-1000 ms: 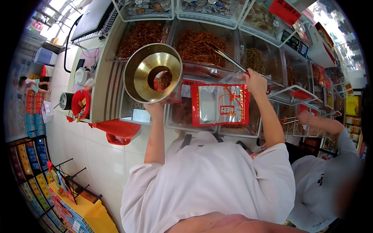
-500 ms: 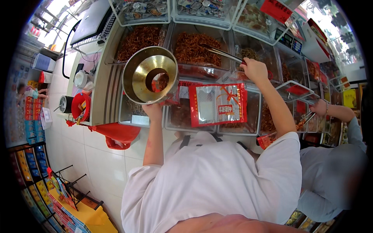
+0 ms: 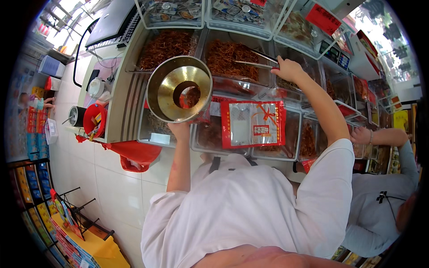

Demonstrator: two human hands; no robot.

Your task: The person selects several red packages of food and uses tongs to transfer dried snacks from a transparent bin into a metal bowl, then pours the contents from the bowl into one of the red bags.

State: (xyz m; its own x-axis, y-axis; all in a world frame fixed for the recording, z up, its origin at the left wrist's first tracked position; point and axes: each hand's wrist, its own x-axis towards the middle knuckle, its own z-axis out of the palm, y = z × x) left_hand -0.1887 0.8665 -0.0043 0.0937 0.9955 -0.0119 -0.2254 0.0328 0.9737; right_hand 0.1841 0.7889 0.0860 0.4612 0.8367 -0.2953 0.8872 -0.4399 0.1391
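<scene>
My left hand (image 3: 179,129) is closed under a wide brass-coloured metal funnel (image 3: 166,91) and holds it up over the bins. Through its round hole some brown strips show. Part of a red clear bag (image 3: 203,117) shows below the funnel; whether I grip it too is hidden. My right hand (image 3: 289,70) is closed round the handle end of metal tongs (image 3: 258,65). Their two arms are spread, with the tips over or among reddish-brown shredded dried food (image 3: 221,56) in a clear bin.
A red-edged clear-window pouch (image 3: 254,125) lies across the near bins. To the left is another bin of brown strips (image 3: 167,44). White-framed trays (image 3: 172,13) stand above at the back. A red bucket (image 3: 94,120) sits left; another person's hand (image 3: 361,135) is at the right.
The tongs' arms have spread apart; earlier they were nearly together. My left hand still holds the funnel. The other person's tongs no longer show, and the whole view has shifted slightly.
</scene>
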